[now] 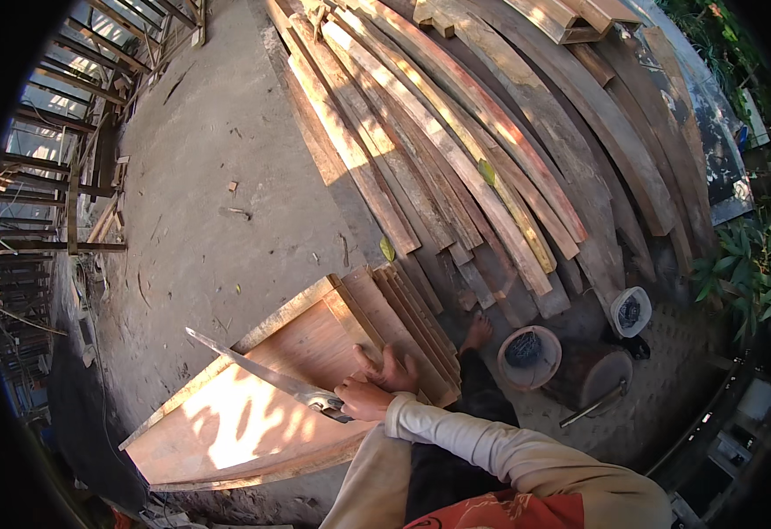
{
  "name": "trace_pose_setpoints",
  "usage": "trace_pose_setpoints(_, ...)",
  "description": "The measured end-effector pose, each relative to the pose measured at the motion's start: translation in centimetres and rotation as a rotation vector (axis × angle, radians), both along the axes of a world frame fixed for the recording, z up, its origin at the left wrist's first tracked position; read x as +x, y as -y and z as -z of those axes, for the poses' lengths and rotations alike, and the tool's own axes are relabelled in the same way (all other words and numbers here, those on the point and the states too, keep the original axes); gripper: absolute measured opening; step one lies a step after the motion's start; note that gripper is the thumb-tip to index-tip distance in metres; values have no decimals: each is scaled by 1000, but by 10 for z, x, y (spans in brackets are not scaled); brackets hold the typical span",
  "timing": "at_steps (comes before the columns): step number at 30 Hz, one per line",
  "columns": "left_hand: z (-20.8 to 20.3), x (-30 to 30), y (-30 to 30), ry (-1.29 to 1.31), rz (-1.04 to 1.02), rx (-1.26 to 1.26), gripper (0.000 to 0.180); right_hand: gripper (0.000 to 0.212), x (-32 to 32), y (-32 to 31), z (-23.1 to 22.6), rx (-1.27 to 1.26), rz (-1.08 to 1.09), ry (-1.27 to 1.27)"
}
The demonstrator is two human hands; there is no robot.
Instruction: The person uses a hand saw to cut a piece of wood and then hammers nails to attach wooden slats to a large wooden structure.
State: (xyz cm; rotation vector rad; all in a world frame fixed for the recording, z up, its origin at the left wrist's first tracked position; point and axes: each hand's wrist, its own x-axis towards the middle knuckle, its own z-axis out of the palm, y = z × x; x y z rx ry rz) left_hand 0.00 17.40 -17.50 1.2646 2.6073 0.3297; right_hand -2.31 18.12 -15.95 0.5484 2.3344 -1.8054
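Note:
My right hand (365, 401) is closed round the handle end of a hand saw (266, 375), whose long, tapering grey blade points to the far left. Under the blade lies a framed wooden panel (302, 339) with light battens along its edges and a reddish-brown face. My left hand (392, 372) rests on the near right part of this panel, fingers apart and holding nothing. My forearms cross, the right sleeve passing over the left wrist. The blade reaches over the panel's far edge batten; whether its teeth touch the wood I cannot tell.
Beside the panel stand more stacked wooden panels (403, 313). Long boards (456, 150) lie across the ground ahead. To the right are a bucket (529, 357) with dark contents, a white pail (630, 311) and a hammer-like tool (593, 404). Timber framing (73, 167) lines the far left.

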Motion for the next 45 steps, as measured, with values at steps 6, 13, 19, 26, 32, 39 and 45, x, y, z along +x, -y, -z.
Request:
trace_pose_setpoints(6, 21, 16, -51, -16, 4, -17, 49, 32, 149, -165, 63, -333, 1128, -244)
trace_pose_setpoints(13, 51, 42, -106, 0, 2, -131, 52, 73, 397, -296, 283, 291, 1561, 832)
trace_pose_setpoints(19, 94, 71, -150, 13, 29, -103, 55, 92, 513, -330, 403, 82, 1336, 1059)
trace_pose_setpoints(26, 94, 79, -175, -30, 48, -165, 55, 90, 521, -355, 397, -298, 1508, 630)
trace_pose_setpoints(32, 51, 76, -178, -49, 48, -210, 54, 82, 480, -332, 270, -30, 1243, 661)
trace_pose_setpoints(39, 17, 79, -164, -46, -7, -209, 54, 61, 439, -294, 193, 266, 1067, 587)
trace_pose_setpoints(45, -18, 57, -126, -73, -18, -195, 56, 65, 390, -243, 117, 102, 964, 475)
